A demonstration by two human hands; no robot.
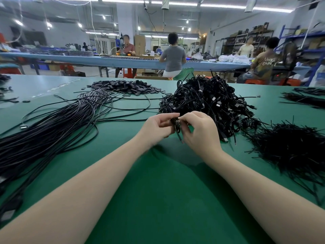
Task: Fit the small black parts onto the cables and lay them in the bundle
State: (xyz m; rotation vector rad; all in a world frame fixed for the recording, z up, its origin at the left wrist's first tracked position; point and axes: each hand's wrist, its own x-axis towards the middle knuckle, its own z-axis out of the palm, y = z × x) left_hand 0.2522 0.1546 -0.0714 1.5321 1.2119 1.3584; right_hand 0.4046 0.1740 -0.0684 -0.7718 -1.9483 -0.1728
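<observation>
Working at the middle of the green bench [158, 191], head view: left hand [154, 126] and right hand [200, 131] are pinching one coiled cable [175, 123] between them, each grip clamped on it; whether a small black part is going on, I cannot tell. At 10 o'clock from the hands, the straightened bundle [52, 124] is lying thick, so a fair share looks done. At 12 o'clock the pile of small black parts [126, 87] is sitting large, and at 1 o'clock the tangled heap of cables [207, 101] is waiting, so much is probably left.
</observation>
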